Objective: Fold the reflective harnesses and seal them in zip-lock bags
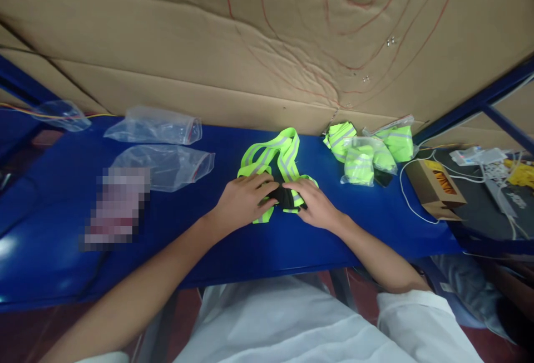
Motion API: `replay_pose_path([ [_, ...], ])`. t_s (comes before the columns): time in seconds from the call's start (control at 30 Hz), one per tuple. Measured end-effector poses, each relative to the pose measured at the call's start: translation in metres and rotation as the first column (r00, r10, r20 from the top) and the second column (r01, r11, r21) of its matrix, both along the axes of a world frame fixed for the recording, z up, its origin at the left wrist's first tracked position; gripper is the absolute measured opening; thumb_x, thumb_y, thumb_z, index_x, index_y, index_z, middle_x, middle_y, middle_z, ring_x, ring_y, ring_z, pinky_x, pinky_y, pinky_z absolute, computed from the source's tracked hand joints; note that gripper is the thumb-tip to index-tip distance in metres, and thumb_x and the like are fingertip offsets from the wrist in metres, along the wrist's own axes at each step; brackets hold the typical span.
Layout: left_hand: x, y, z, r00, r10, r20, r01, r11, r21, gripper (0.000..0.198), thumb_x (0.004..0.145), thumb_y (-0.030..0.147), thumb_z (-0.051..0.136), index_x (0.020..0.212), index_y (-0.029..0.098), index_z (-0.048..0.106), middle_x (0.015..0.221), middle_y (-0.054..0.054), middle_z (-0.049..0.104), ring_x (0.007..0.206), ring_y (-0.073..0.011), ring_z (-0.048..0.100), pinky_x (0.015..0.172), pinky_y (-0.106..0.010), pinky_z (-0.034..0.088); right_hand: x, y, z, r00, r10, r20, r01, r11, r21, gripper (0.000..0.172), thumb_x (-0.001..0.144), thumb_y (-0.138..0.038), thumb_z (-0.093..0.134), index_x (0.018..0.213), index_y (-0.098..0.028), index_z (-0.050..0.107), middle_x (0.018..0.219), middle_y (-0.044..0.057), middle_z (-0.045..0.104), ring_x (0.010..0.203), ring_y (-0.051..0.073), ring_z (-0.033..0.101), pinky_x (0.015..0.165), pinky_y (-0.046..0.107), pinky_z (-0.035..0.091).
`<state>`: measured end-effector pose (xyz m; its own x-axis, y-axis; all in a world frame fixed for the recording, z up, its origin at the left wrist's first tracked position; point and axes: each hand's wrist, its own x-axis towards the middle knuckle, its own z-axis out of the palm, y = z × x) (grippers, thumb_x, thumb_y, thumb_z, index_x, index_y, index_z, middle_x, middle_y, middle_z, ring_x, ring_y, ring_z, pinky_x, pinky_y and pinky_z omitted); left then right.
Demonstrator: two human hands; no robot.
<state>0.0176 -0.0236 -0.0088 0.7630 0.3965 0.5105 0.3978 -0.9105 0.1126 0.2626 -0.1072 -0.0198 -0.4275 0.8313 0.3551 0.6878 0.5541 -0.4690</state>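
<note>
A neon-yellow reflective strap harness (278,156) with grey stripes lies in loops on the blue table (217,240). My left hand (242,200) and my right hand (314,205) meet at its near end, both with fingers closed on the straps around a black buckle (282,196). The buckle sits between my fingertips and is partly hidden by them.
Folded yellow straps in clear bags (369,154) lie at the right. Empty clear zip bags (162,165) lie at the left, one more (62,113) at the far left. An open cardboard box (434,185) and white cables sit at the right edge. A cardboard wall (250,45) stands behind.
</note>
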Motion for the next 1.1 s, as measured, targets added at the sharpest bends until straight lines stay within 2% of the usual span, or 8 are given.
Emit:
replay_pose_path([
  [0.17,0.002,-0.001,0.0,0.997,0.078,0.005,-0.078,0.997,0.015,0.016,0.093,0.031,0.074,0.101,0.019,0.067,0.11,-0.004,0.077,0.09,-0.0211,0.075,0.066,-0.031,0.052,0.016,0.012,-0.007,0.98,-0.2,-0.005,0.199,0.976,-0.085,0.085,0.077,-0.007,0.061,0.159,-0.022,0.04,0.156,0.018,0.047,0.149,0.035,0.043,0.123,0.057,0.04],
  [0.3,0.005,-0.002,-0.001,0.982,0.19,0.002,-0.19,0.981,-0.044,0.015,0.093,0.03,0.073,0.101,0.02,0.066,0.109,-0.003,0.077,0.091,-0.0196,0.075,0.063,-0.029,0.05,0.044,0.037,-0.012,0.91,-0.415,0.007,0.402,0.876,-0.266,0.105,0.073,-0.034,0.084,0.164,-0.015,0.036,0.171,0.024,0.026,0.162,0.041,0.023,0.131,0.06,0.026],
  [0.37,0.005,-0.001,-0.001,0.96,0.279,-0.019,-0.28,0.955,-0.099,0.016,0.094,0.031,0.073,0.103,0.021,0.066,0.107,-0.002,0.077,0.092,-0.0199,0.075,0.06,-0.029,0.048,0.06,0.049,-0.01,0.907,-0.419,-0.032,0.374,0.839,-0.395,0.121,0.065,-0.051,0.092,0.165,-0.014,0.034,0.175,0.024,0.019,0.165,0.042,0.015,0.132,0.059,0.023],
  [0.43,0.003,0.001,0.001,0.931,0.363,-0.043,-0.365,0.919,-0.149,0.018,0.094,0.034,0.073,0.105,0.021,0.067,0.106,-0.003,0.077,0.089,-0.0208,0.075,0.057,-0.029,0.045,0.071,0.057,-0.005,0.901,-0.375,-0.217,0.24,0.849,-0.471,0.114,0.069,-0.068,0.086,0.162,-0.02,0.041,0.173,0.019,0.031,0.163,0.037,0.025,0.13,0.056,0.028],
  [0.53,0.0,0.005,0.002,0.902,0.429,-0.056,-0.432,0.884,-0.18,0.021,0.093,0.036,0.073,0.107,0.022,0.068,0.108,-0.003,0.076,0.085,-0.0222,0.075,0.055,-0.029,0.043,0.075,0.069,-0.002,0.749,-0.447,-0.49,0.254,0.876,-0.41,0.066,0.091,-0.078,0.056,0.124,-0.022,0.072,0.133,0.013,0.074,0.138,0.031,0.062,0.119,0.049,0.044],
  [0.67,0.0,0.005,-0.001,0.912,0.409,-0.025,-0.408,0.9,-0.151,0.018,0.092,0.034,0.073,0.105,0.021,0.069,0.11,-0.004,0.077,0.087,-0.0221,0.075,0.056,-0.028,0.046,0.065,0.099,-0.008,0.677,-0.643,-0.358,0.526,0.763,-0.375,0.075,0.097,-0.079,0.039,0.053,-0.022,0.056,0.073,0.01,0.076,0.088,0.025,0.077,0.098,0.04,0.054],
  [0.93,0.003,-0.01,0.007,0.954,0.234,0.187,-0.231,0.972,-0.035,0.017,0.092,0.027,0.072,0.107,0.02,0.068,0.106,-0.002,0.078,0.093,-0.0187,0.077,0.067,-0.028,0.056,0.067,0.164,-0.012,0.687,-0.674,-0.271,0.603,0.737,-0.304,0.066,0.093,-0.071,0.054,0.049,-0.022,0.057,0.048,0.001,0.058,0.053,0.017,0.057,0.064,0.031,0.044],
  [1.1,0.005,-0.01,0.005,0.957,0.235,0.169,-0.233,0.972,-0.033,0.015,0.089,0.026,0.073,0.102,0.02,0.067,0.103,-0.002,0.078,0.089,-0.0195,0.078,0.063,-0.029,0.055,0.07,0.176,-0.012,0.682,-0.691,-0.241,0.642,0.723,-0.256,0.057,0.096,-0.061,0.054,0.057,-0.02,0.064,0.054,0.001,0.063,0.055,0.015,0.056,0.063,0.029,0.041],
])
